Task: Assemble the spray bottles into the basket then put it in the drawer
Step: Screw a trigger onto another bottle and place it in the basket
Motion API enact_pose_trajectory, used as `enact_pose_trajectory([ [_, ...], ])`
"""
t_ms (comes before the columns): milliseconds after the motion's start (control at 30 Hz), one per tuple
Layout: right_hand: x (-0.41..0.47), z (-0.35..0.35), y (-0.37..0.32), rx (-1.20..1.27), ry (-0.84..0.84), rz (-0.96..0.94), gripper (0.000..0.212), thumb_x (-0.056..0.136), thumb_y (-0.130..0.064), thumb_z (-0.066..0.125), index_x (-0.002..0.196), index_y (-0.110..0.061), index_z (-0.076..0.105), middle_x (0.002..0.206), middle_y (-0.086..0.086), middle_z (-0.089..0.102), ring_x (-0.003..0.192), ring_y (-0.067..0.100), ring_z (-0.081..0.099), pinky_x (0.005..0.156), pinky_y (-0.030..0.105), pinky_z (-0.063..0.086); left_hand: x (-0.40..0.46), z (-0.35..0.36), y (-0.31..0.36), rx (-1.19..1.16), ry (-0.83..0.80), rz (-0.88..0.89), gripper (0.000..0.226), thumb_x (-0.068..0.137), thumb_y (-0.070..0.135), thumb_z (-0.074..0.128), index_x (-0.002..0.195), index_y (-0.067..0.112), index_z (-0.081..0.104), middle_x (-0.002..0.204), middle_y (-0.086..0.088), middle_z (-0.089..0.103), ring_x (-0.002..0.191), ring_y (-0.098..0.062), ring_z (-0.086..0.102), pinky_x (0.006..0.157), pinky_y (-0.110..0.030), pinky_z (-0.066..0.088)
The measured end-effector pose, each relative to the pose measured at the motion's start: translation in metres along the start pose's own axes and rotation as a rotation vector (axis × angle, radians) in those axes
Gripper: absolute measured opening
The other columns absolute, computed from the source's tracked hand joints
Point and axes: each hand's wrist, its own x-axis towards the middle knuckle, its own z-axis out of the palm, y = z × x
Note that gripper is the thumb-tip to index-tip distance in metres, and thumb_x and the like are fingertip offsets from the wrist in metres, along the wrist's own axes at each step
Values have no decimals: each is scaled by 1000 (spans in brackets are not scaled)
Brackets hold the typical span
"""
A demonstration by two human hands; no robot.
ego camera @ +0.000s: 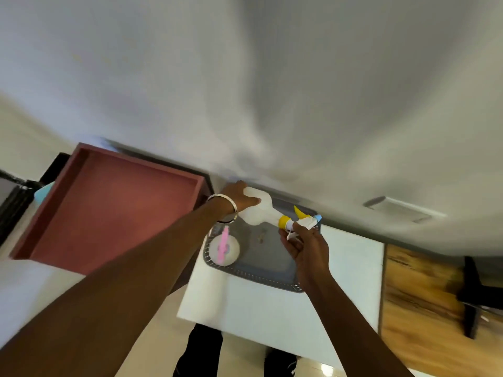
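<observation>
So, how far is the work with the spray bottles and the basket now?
One bottle with a pink sprayer already stands in the grey basket. In hand: the left hand holds a white bottle on its side above the basket, while the right hand grips its yellow-collared sprayer head, apparently fitting it. Left to do: set this bottle in the basket, then move the basket into the open red drawer.

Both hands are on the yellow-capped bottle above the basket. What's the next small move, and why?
Probably lower the bottle upright into the basket beside the pink-topped bottle: left hand grips its body, right hand its sprayer head, apparently already attached.
</observation>
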Motion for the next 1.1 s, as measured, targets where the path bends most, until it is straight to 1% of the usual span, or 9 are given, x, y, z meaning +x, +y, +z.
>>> enact_pose_trajectory([
  [133, 3, 51, 18, -168, 48, -38, 8, 88, -2, 66, 92, -8, 64, 97, 18, 68, 93, 31, 69, 85, 40, 60, 10, -9, -43, -64, -6, -12, 57, 89, 33, 61, 138, 9, 45, 145, -10, 45, 130, -27, 45, 106, -31, 36],
  [233, 14, 81, 26, -347, 46, -67, 23, 86, -1, 66, 109, 0, 63, 105, 21, 65, 92, 29, 65, 88, 44, 57, 22, -10, -71, -79, -29, -37, 49, 91, 29, 57, 136, 11, 47, 142, -13, 48, 127, -31, 48, 103, -33, 38],
  [367, 33, 114, 35, -536, 26, -76, 38, 87, -5, 65, 125, -11, 64, 101, 12, 64, 86, 23, 61, 74, 36, 53, 39, -5, -93, -199, -18, -77, 46, 92, 21, 57, 136, 12, 49, 142, -14, 48, 126, -33, 49, 105, -37, 40],
  [433, 44, 126, 40, -644, 61, -60, 34, 85, -8, 66, 118, -10, 67, 105, 14, 68, 87, 24, 63, 73, 35, 56, 46, 1, -97, -243, -52, -86, 44, 93, 16, 55, 136, 9, 49, 138, -18, 51, 123, -38, 51, 102, -40, 44],
  [567, 59, 140, 53, -808, 117, -72, 15, 79, -10, 68, 93, -7, 71, 94, 16, 72, 88, 31, 71, 83, 51, 60, 57, 14, -99, -330, -118, -88, 43, 93, 11, 55, 135, 7, 48, 133, -22, 54, 120, -42, 53, 95, -40, 46],
  [633, 61, 141, 58, -834, 115, -82, 3, 78, -9, 68, 80, -8, 69, 83, 12, 70, 89, 32, 72, 84, 54, 59, 60, 18, -99, -302, -120, -89, 43, 93, 16, 55, 135, 8, 48, 136, -19, 53, 120, -38, 54, 97, -41, 47],
  [733, 63, 140, 59, -837, 122, -50, 13, 79, -8, 67, 68, -15, 64, 80, 11, 70, 89, 33, 72, 85, 55, 59, 62, 20, -100, -281, -126, -85, 44, 94, 18, 54, 136, 8, 48, 139, -18, 51, 122, -36, 52, 99, -41, 46],
  [933, 65, 141, 57, -775, 133, -8, 7, 78, -8, 68, 71, -8, 67, 95, 26, 73, 92, 35, 72, 86, 53, 59, 63, 18, -97, -61, -82, -15, 43, 96, 25, 50, 136, 9, 49, 137, -16, 54, 122, -32, 53, 103, -37, 42],
  [1100, 64, 142, 62, -749, 107, 21, 6, 81, -8, 68, 76, -9, 67, 95, 22, 73, 95, 37, 72, 84, 45, 61, 59, 16, -99, 32, -29, 34, 41, 96, 23, 49, 135, 7, 50, 135, -16, 56, 121, -31, 55, 104, -36, 42],
])
